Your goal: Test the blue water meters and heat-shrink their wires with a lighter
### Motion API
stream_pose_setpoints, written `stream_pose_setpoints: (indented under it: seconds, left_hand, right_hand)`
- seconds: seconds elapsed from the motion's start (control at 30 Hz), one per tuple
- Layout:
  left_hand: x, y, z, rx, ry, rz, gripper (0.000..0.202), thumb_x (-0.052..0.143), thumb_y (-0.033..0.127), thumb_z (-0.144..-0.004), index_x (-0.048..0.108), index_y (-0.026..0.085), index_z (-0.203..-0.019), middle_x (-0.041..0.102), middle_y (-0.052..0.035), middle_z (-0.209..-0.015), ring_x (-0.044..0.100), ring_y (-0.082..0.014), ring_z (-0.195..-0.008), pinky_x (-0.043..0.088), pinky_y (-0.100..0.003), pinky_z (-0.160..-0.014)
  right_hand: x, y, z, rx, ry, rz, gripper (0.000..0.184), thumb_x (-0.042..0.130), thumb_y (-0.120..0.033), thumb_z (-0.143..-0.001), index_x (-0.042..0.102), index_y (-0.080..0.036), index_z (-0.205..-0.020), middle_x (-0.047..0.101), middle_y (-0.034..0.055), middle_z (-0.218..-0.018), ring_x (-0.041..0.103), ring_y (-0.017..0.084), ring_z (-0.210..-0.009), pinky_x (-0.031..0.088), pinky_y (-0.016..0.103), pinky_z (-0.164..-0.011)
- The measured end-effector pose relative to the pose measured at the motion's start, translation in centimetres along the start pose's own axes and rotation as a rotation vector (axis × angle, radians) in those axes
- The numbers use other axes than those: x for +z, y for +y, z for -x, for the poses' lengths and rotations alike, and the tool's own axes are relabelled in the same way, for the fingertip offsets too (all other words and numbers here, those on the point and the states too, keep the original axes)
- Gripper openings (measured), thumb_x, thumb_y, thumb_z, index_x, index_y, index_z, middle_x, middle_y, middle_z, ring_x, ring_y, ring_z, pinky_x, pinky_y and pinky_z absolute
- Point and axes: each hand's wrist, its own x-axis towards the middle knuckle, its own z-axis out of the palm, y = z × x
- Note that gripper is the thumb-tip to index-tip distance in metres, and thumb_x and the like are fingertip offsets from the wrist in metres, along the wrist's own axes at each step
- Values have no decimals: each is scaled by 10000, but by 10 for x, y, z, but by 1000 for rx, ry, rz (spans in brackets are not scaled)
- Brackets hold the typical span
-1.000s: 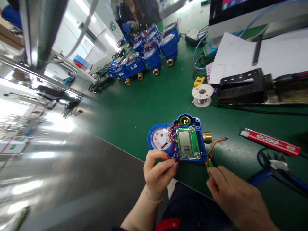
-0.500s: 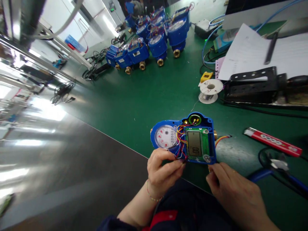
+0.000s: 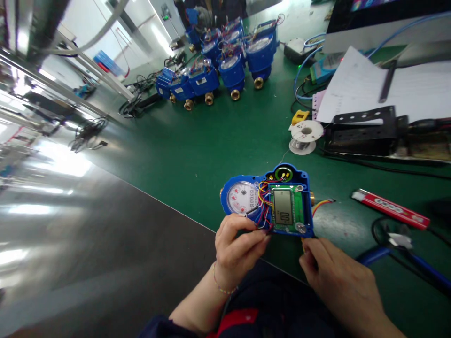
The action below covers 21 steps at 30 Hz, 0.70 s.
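An opened blue water meter [image 3: 243, 177] lies on the green bench, with a round dial [image 3: 242, 198] on its left. In its box sits a circuit board with an LCD screen [image 3: 283, 207], and coloured wires [image 3: 263, 199] loop between the two halves. My left hand [image 3: 239, 246] is closed at the meter's lower edge, fingertips against the wires there. Closed in a pinch by the lower right corner is my right hand [image 3: 334, 272]; a bit of yellow-orange wire [image 3: 303, 242] shows at its fingertips. More red and yellow wires [image 3: 322, 203] stick out from the right side.
Several blue meters [image 3: 230, 70] stand at the back. Right of the meter are a solder spool [image 3: 307, 131], a black metal stand [image 3: 364, 131], a red-handled knife-like tool [image 3: 391, 209] and blue-handled pliers [image 3: 400, 240]. Papers [image 3: 355, 89] lie behind. The bench edge [image 3: 165, 204] runs at left.
The view has shifted slightly, so the tools at right appear a little further left. A yellow-orange strip now shows at my right fingertips. Both hands keep nearly the same place.
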Motion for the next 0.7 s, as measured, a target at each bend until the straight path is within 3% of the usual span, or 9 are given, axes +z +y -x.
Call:
stream_pose_setpoints:
  seconds: [0.3,0.47,0.6,0.7]
  left_hand:
    - [0,-4,-10,-63,18,82,141,674,139,-714,611,174,-834,560,-9,-836,545,-112,-782,481,-259,-679]
    - [1,-8,-18,-93,24,96,154,670,167,-720,614,190,-862,566,-23,-870,557,-124,-792,491,-270,-678]
    - [1,-10,-21,-106,26,123,161,672,168,-717,615,184,-867,558,-28,-886,550,-128,-815,493,-275,-700]
    - [-1,-9,-19,-144,152,201,132,656,129,-721,609,184,-832,541,-24,-909,548,-130,-836,496,-283,-708]
  right_hand:
    - [2,0,0,9,19,-36,251,340,-146,-870,548,-167,-732,470,-9,-635,451,132,-504,266,274,-516]
    - [-1,1,-1,17,88,-224,238,351,-143,-878,514,-172,-708,451,-29,-603,464,105,-485,300,243,-495]
    - [-15,2,0,18,155,-402,198,389,-148,-897,486,-176,-727,437,-45,-579,457,80,-454,334,196,-468]
    - [-31,3,5,-78,184,-489,171,423,-110,-887,491,-183,-748,464,-47,-584,460,68,-445,346,168,-453]
